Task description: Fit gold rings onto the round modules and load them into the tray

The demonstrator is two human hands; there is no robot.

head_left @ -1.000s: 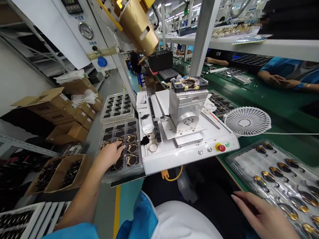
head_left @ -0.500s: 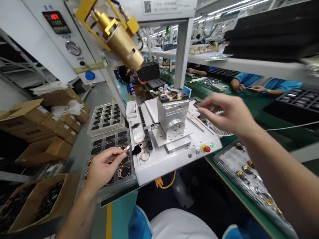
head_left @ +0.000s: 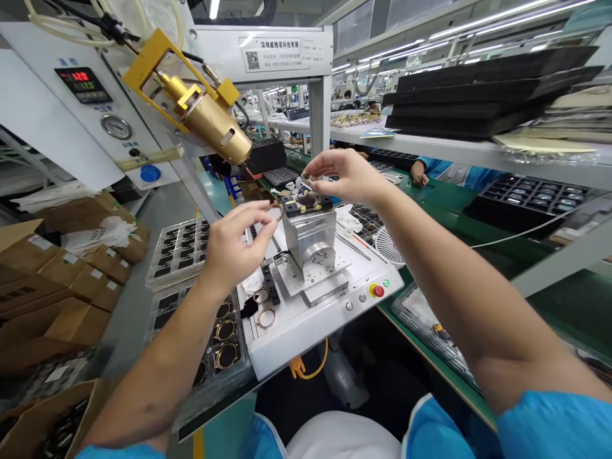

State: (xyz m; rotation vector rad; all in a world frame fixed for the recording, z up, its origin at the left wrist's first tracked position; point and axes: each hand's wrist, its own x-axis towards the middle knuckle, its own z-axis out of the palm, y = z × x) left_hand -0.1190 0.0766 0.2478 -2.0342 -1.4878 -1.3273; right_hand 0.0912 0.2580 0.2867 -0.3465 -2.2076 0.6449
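Observation:
My left hand (head_left: pixel 238 245) pinches a gold-rimmed watch case (head_left: pixel 276 209) between thumb and fingers, at the left side of the fixture. Over the fixture's top, my right hand (head_left: pixel 344 175) has its fingertips closed on a small round piece (head_left: pixel 306 178), which looks like another watch case, though the fingers partly cover it. Below that hand sits the black fixture (head_left: pixel 306 205) with yellow clips, mounted on a silver metal block (head_left: pixel 313 239). Gold-rimmed watch cases (head_left: pixel 224 331) lie in a clear plastic tray beneath my left forearm.
A gold cylindrical press head (head_left: pixel 217 127) hangs above left. On the white machine base lie a loose watch ring (head_left: pixel 266 317) and tweezers (head_left: pixel 354 246); its front has a red button (head_left: pixel 377 291). A small white fan (head_left: pixel 389 247) stands right. A co-worker's hand (head_left: pixel 419 173) shows farther back.
My left hand has risen from the tray to the fixture with the watch case. My right hand has come left over the fixture and closed on a round piece. The view has shifted.

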